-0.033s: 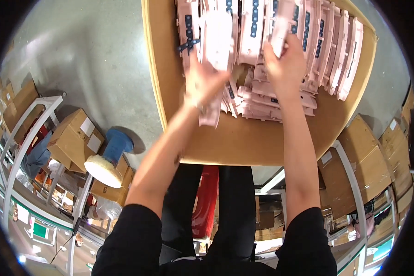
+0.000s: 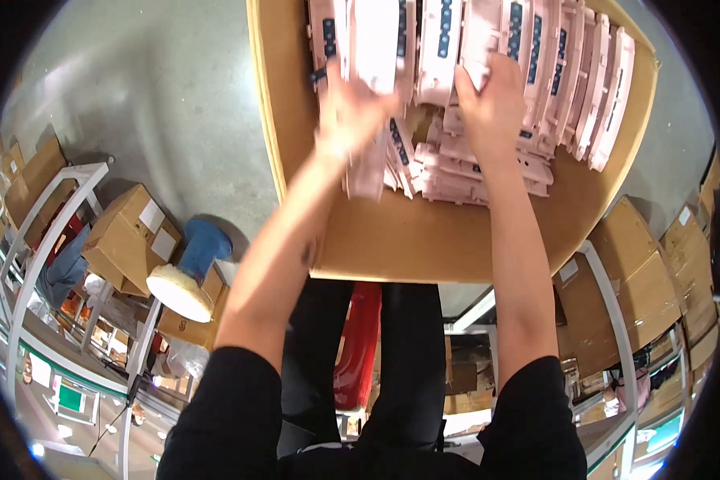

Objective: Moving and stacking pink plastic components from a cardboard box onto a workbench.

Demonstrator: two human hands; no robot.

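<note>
Long pale pink plastic panels stand in rows in a cardboard box (image 2: 432,248), several with dark blue strips on them. My left hand (image 2: 348,116), slightly blurred, grips a wide pink panel (image 2: 374,48) at the box's left side; its thumb is across the face and its fingers are at the left edge. This panel's near end sticks out below the hand. My right hand (image 2: 494,108) pinches the near end of another pink panel (image 2: 480,32) in the middle of the row. A short stack of pink panels (image 2: 456,180) lies crosswise between my forearms.
A blue spool-like stand with a pale padded top (image 2: 180,292) is on the floor at left, beside a cardboard box (image 2: 128,240). White metal frames (image 2: 616,320) and more cartons (image 2: 644,272) flank me. Something red (image 2: 356,352) shows between my legs.
The left hand's panel has shifted a little away from me. My right hand's panel has moved slightly left and now sits in line with the row.
</note>
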